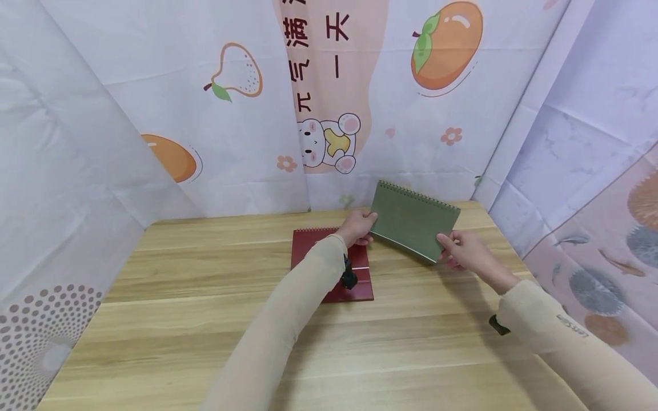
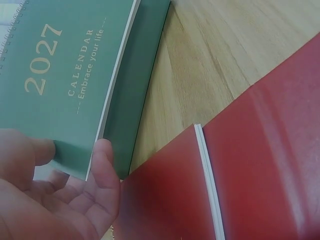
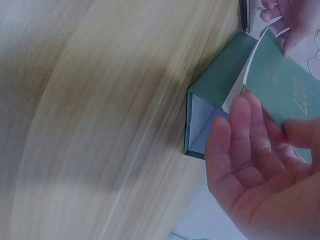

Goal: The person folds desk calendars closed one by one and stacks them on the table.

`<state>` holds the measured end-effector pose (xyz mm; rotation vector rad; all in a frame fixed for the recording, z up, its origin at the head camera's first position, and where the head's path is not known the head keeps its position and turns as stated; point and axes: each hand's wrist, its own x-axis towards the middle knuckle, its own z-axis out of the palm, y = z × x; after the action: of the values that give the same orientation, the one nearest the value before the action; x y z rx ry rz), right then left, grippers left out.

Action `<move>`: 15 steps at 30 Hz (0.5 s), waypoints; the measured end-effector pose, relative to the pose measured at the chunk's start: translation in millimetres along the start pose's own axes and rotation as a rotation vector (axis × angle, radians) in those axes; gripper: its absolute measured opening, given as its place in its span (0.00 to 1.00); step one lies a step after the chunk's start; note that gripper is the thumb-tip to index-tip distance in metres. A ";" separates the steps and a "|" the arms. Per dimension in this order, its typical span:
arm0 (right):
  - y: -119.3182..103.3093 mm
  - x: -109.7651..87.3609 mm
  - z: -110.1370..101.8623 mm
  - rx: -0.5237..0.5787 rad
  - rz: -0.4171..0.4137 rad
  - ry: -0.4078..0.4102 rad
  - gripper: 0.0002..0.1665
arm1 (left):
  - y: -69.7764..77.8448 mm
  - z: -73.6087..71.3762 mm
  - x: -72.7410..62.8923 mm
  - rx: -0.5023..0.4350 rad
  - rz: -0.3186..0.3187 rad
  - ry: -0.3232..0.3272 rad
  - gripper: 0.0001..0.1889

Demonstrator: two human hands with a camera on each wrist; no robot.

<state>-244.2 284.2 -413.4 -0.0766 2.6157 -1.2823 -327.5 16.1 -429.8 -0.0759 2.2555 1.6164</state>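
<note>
A green spiral-bound desk calendar (image 1: 413, 220) stands tilted near the back right of the table, held between both hands. My left hand (image 1: 357, 225) pinches its left edge, thumb on the front cover printed "2027 CALENDAR". On the opposite edge my right hand (image 1: 470, 251) pinches the cover and pages, thumb in front and fingers behind. The right wrist view shows the folded green base (image 3: 220, 75) under the pages, open at its side. A red desk calendar (image 1: 362, 290) sits left of the green one, partly hidden beneath my left forearm.
The wood-grain table (image 1: 195, 319) reaches back to a white curtain (image 1: 247, 148) printed with fruit and characters. More patterned cloth (image 1: 581, 148) hangs along the right side. A black wrist camera (image 1: 349, 277) on my left arm overlaps the red calendar.
</note>
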 end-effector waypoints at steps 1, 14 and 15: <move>0.2 0.0 0.0 0.002 -0.002 0.001 0.28 | -0.1 0.3 0.1 -0.001 -0.001 0.004 0.24; 0.1 -0.2 -1.2 -0.005 0.015 -0.001 0.29 | -1.9 -1.5 2.8 0.044 -0.027 0.030 0.19; -0.3 -0.4 -1.3 -0.002 0.018 -0.003 0.29 | -1.9 -1.9 3.4 0.048 -0.031 0.031 0.19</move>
<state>-244.2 285.1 -412.3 -0.0554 2.6096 -1.2721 -330.7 14.2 -432.2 -0.1234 2.3040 1.5548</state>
